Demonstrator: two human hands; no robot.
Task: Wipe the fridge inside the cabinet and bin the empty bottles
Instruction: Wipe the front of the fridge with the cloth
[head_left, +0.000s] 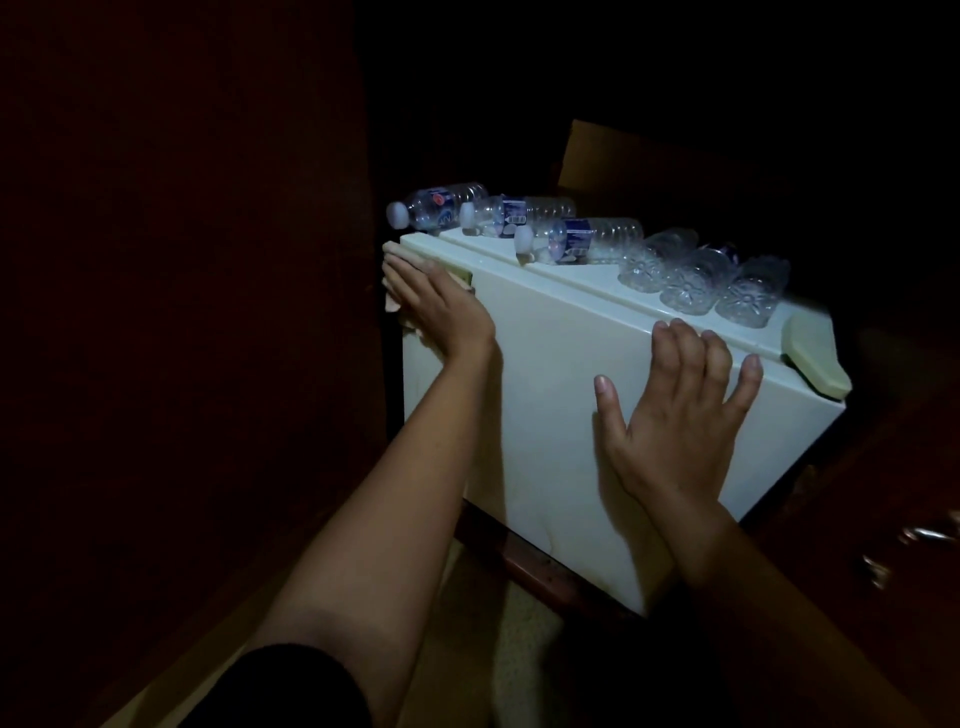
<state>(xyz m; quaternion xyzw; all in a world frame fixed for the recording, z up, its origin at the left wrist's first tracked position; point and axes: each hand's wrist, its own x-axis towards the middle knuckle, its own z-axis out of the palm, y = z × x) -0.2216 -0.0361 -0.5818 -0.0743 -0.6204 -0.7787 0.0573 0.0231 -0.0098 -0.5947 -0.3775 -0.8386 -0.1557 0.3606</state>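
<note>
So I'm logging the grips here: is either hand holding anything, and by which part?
The left hand presses a cloth flat against the fridge door, upper left corner; the right hand rests open on it, holding nothing.
</note>
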